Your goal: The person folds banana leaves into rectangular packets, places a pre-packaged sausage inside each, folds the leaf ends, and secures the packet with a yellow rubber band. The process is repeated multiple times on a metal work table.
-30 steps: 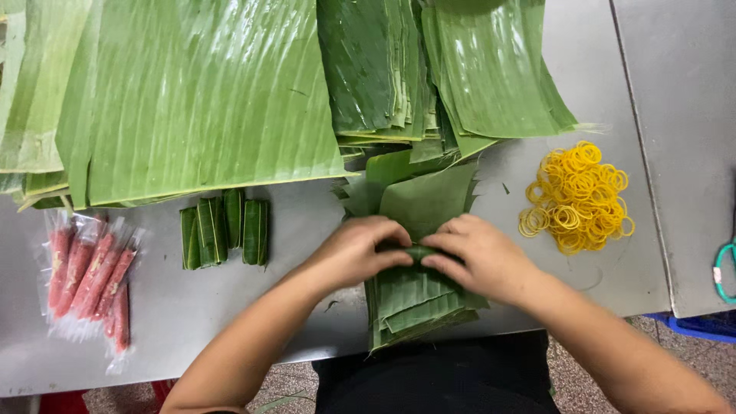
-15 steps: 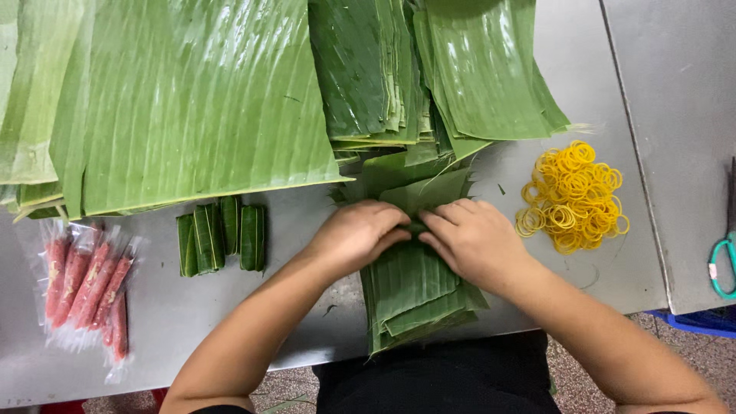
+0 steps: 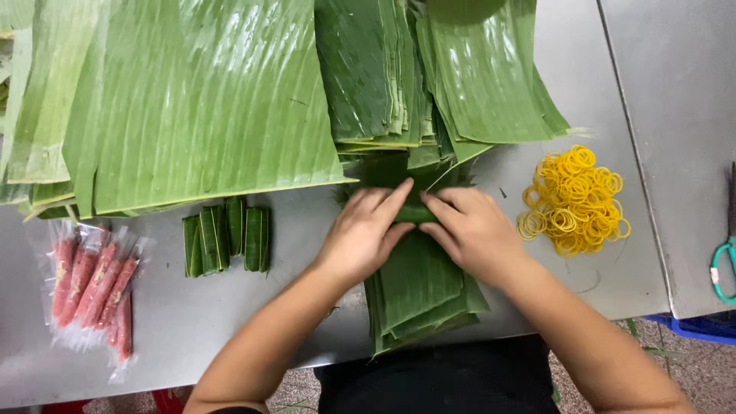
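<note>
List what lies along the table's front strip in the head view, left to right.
Bag of pink sausages → wrapped leaf rolls → left hand → right hand → yellow rubber bands → teal-handled scissors.

Grey metal worktops over a mottled floor.
Two brushed steel tables (image 3: 583, 92) set side by side, a narrow seam between them, soft even light with dull sheen. Speckled grey-brown floor (image 3: 694, 360) below the near edge, blue crate (image 3: 701, 328) tucked under the right table.
</note>
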